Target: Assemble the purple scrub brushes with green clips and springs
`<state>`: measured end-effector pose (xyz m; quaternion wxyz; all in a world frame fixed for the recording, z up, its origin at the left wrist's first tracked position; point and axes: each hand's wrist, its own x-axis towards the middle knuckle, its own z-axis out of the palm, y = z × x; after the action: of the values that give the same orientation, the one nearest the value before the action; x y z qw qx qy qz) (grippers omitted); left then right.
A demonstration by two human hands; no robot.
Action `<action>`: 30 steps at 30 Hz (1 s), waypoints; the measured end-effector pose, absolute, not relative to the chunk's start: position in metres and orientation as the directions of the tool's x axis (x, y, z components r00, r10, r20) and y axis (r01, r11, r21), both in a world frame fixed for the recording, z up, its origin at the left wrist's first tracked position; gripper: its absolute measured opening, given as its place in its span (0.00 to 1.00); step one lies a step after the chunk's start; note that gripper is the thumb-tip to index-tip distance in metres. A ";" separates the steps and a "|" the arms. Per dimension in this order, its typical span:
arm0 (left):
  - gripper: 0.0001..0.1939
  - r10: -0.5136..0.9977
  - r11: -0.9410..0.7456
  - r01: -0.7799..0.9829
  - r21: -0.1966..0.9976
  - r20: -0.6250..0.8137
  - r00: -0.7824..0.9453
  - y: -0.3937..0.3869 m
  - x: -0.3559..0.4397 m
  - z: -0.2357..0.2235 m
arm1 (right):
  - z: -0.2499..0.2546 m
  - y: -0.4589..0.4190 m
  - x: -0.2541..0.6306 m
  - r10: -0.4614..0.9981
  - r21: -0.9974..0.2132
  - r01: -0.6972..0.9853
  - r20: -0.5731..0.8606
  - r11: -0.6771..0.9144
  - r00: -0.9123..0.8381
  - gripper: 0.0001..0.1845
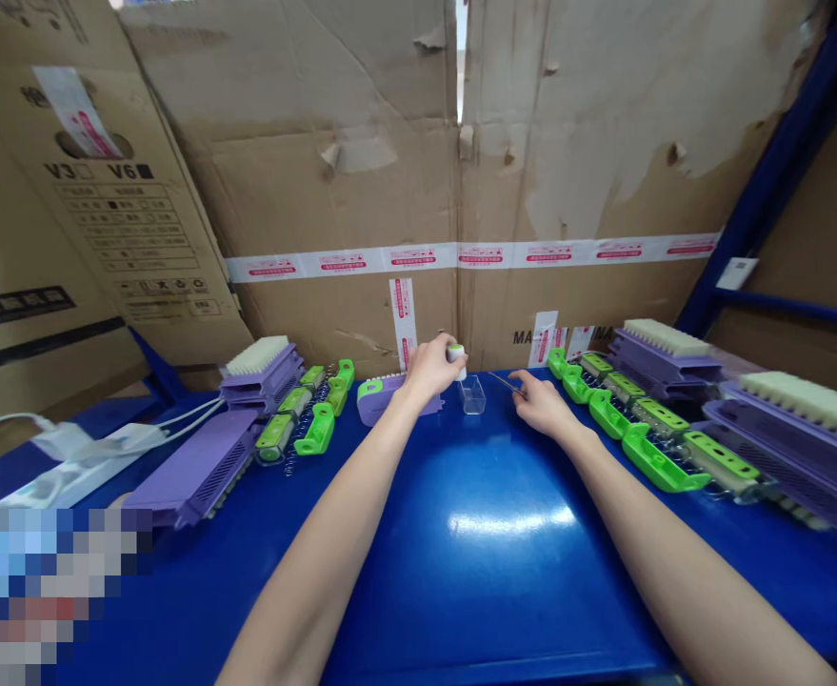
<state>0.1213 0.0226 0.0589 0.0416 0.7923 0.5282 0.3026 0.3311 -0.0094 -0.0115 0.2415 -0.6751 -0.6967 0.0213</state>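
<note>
My left hand (432,366) is closed round a small white piece with a green top (456,358), held just above and behind a small clear plastic box (472,396). To the right of that box, my right hand (538,402) grips a thin metal tool (505,383), its tip pointing left toward the box. What kind of tool it is cannot be made out. Partly hidden behind my left wrist lies a purple brush body with a green end (370,404) and pale bristles along its top.
Green plastic covers (322,429), springs and green-topped blocks stand in rows left and right. Purple brush bodies (196,467) are stacked on both sides. A white power strip (96,457) with cables lies at left. Cardboard (332,210) walls the back of the blue table (461,591).
</note>
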 end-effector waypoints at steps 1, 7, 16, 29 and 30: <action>0.18 0.863 -0.442 0.815 0.374 0.424 0.274 0.020 0.125 0.060 | -0.011 -0.009 0.331 0.953 -0.353 0.932 0.300 0.082 0.029 0.22; 0.17 0.860 -0.451 0.888 0.087 0.310 0.406 0.009 0.144 0.053 | -0.009 -0.013 0.327 0.962 -0.343 0.937 0.270 0.063 0.034 0.24; 0.30 0.818 -0.469 0.846 -0.252 0.236 0.524 0.000 0.150 0.040 | -0.008 -0.013 0.325 0.964 -0.342 0.938 0.262 0.050 0.044 0.25; 0.25 0.624 -0.739 0.630 -0.238 0.110 0.773 -0.078 0.158 0.040 | -0.009 -0.012 0.329 0.965 -0.336 0.940 0.261 0.051 0.041 0.27; 0.26 0.612 -0.761 0.615 -0.208 0.085 0.786 -0.090 0.154 0.041 | -0.009 -0.011 0.330 0.964 -0.335 0.941 0.264 0.050 0.043 0.27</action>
<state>0.1544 -0.0895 0.0407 -0.1129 0.9382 0.3270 0.0061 0.3299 -0.0114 -0.0094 0.2170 -0.6888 -0.6913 0.0261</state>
